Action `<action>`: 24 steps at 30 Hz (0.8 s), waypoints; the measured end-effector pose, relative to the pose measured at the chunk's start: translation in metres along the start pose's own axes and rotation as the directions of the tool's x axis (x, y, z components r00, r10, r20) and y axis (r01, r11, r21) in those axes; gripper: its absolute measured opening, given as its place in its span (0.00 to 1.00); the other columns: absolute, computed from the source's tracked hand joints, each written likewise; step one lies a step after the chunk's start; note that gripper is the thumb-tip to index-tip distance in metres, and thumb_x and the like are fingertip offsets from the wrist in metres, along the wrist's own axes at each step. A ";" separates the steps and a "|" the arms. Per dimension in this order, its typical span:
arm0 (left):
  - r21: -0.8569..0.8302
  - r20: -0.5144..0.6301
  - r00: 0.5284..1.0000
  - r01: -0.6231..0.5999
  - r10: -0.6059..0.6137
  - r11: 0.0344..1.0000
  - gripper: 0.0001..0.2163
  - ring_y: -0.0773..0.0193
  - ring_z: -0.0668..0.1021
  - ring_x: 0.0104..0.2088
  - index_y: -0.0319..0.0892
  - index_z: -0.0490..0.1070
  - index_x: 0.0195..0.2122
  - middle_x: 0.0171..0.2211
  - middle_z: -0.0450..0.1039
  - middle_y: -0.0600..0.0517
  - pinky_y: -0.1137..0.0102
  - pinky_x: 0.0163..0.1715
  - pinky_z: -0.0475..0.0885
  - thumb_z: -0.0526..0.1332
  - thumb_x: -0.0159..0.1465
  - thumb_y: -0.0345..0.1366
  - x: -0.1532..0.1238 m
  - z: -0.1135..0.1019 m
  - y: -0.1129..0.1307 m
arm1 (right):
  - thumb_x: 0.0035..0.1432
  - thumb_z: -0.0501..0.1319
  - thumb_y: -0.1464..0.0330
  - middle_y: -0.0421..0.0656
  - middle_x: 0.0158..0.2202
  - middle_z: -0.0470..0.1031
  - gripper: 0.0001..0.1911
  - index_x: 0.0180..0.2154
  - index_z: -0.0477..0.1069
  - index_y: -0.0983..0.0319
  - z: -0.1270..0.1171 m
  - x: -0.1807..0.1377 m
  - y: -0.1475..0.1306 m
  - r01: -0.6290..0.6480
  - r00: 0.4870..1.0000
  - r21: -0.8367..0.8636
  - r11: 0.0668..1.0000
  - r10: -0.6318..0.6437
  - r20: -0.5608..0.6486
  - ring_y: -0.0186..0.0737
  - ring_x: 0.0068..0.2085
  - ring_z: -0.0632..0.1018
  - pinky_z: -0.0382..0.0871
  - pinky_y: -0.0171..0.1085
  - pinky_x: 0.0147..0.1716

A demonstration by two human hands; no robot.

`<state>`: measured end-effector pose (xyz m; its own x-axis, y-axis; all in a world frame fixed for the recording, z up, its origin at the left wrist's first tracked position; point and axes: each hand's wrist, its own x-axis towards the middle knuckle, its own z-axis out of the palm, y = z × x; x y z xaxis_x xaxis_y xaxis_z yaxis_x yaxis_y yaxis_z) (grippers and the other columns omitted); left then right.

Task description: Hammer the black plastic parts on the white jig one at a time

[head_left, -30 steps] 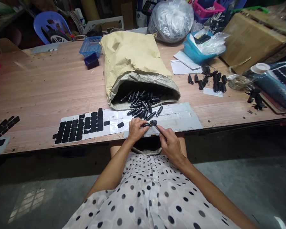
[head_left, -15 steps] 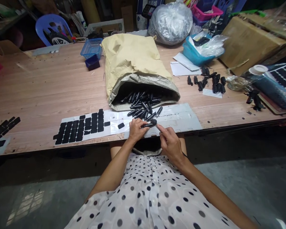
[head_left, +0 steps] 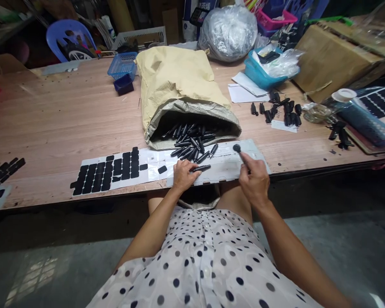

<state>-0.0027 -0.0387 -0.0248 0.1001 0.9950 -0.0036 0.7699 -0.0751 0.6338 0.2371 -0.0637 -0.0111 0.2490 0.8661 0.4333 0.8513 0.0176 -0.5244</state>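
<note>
Fingers [head_left: 189, 167] of the left hand [head_left: 183, 174], right of a sheet of black pads [head_left: 107, 171], pinch a black cylindrical part [head_left: 201, 168] flat on the grey sheet [head_left: 226, 164] at the bench [head_left: 51, 128] edge. Beyond them, like parts spill from a paper sack [head_left: 179, 81]. Right hand [head_left: 255, 183] fingers grip a knob-tipped tool [head_left: 236, 148], apart from the part.

Blue basket [head_left: 123, 63] beside navy tub [head_left: 123, 84]; blue chair [head_left: 66, 32] behind; plastic bag [head_left: 227, 30], cardboard box [head_left: 333, 55] back right.
</note>
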 end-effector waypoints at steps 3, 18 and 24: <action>0.006 -0.007 0.999 -0.036 0.036 0.999 0.06 0.54 0.72 0.46 0.52 0.83 0.41 0.38 0.77 0.52 0.58 0.50 0.68 0.70 0.63 0.41 0.000 0.001 -0.001 | 0.62 0.55 0.72 0.46 0.36 0.69 0.23 0.52 0.82 0.57 0.003 0.025 0.037 -0.134 0.991 -0.213 0.968 0.129 -0.035 0.40 0.33 0.68 0.58 0.39 0.31; 0.160 0.074 0.844 -0.536 0.531 0.829 0.11 0.47 0.70 0.59 0.53 0.82 0.48 0.63 0.71 0.44 0.51 0.60 0.64 0.68 0.65 0.42 -0.086 0.026 -0.033 | 0.63 0.55 0.70 0.49 0.39 0.67 0.20 0.51 0.79 0.58 0.031 0.027 0.063 -0.153 0.986 -0.386 0.910 0.113 -0.124 0.45 0.37 0.65 0.48 0.43 0.35; 0.150 -0.128 0.912 -0.371 0.390 0.916 0.12 0.49 0.75 0.54 0.52 0.80 0.52 0.54 0.78 0.45 0.53 0.56 0.68 0.65 0.68 0.42 -0.068 0.015 -0.031 | 0.61 0.55 0.71 0.49 0.38 0.67 0.19 0.50 0.80 0.59 0.033 0.029 0.065 -0.136 0.987 -0.390 0.911 0.092 -0.130 0.44 0.36 0.65 0.46 0.42 0.34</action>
<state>-0.0240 -0.1050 -0.0555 0.3113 0.8863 0.3430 0.7626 -0.4483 0.4662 0.2839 -0.0211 -0.0568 0.3840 0.7919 0.4749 0.9215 -0.2964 -0.2509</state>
